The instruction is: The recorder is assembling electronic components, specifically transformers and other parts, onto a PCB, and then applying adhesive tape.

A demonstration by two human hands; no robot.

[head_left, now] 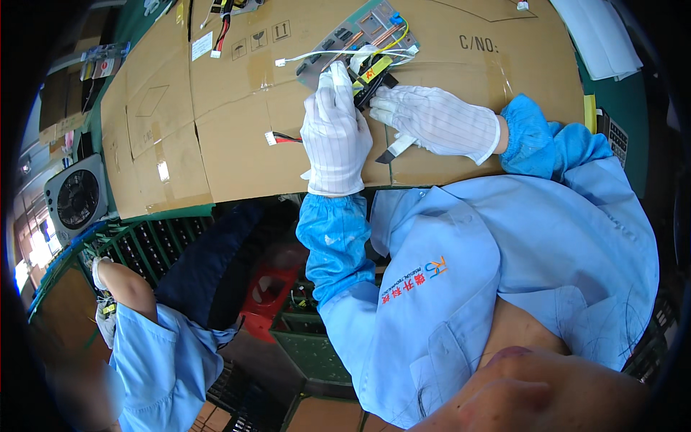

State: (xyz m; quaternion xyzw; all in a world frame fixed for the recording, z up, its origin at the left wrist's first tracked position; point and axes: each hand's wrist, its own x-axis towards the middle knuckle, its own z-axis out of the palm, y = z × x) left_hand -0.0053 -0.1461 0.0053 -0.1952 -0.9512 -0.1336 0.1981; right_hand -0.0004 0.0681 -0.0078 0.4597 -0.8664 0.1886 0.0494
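Note:
Both hands wear white striped gloves and meet at a black wire bundle [365,92] with a yellow label [372,70]. The bundle lies over the near edge of a grey-green circuit board [374,29] on cardboard. My left hand [335,137] has its fingers close together against the bundle's left side; its thumb is hidden. My right hand [439,119] comes in from the right, fingers together, tips at the bundle's lower right. A white connector [271,138] on red and black wires sticks out beside my left hand. White wires [317,54] cross the board.
Flattened cardboard [237,137] covers the table. Another wired part [229,9] lies at the far left. White sheets [597,36] and a calculator [615,140] lie at the right. A fan [78,194] stands at the left, near a co-worker in a blue shirt [162,360].

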